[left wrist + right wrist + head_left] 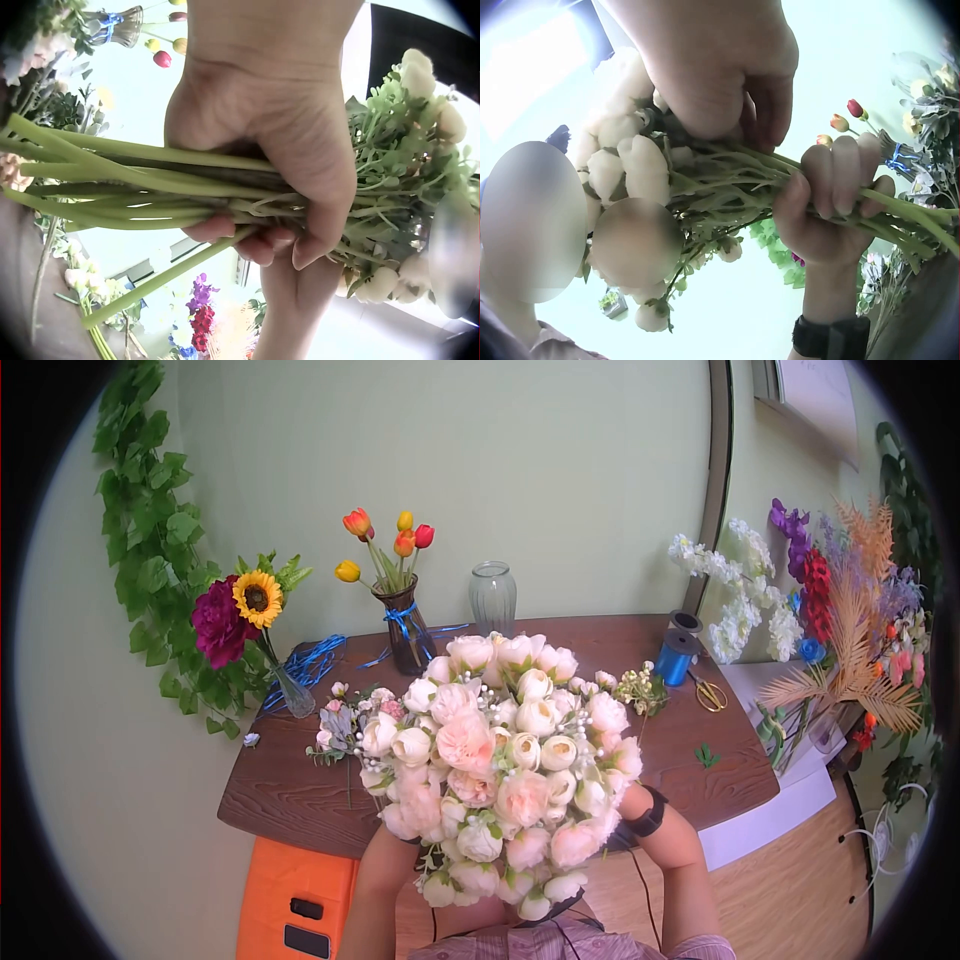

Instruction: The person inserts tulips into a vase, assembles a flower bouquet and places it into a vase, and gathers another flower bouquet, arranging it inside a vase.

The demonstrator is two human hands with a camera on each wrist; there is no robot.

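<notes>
A big bouquet (524, 748) of cream and pale pink peonies with small white berries fills the middle of the head view, held up over the table's front edge. It hides most of both hands there. My left hand (266, 112) grips the bundled green stems (120, 176), thumb and fingers wrapped round them; one stem angles off from the rest. In the right wrist view, my right hand (724, 79) holds the stems closer to the flower heads, its fingers curled at them, while the left hand (838, 191) grips lower down.
On the dark wooden table (290, 790) stand a tulip vase (408, 630), a clear glass vase (493, 598) and a sunflower vase (292, 690). Blue ribbon (312, 660), a blue spool (676, 658) and gold-handled scissors (712, 695) lie around. More flowers (840, 650) stand at right.
</notes>
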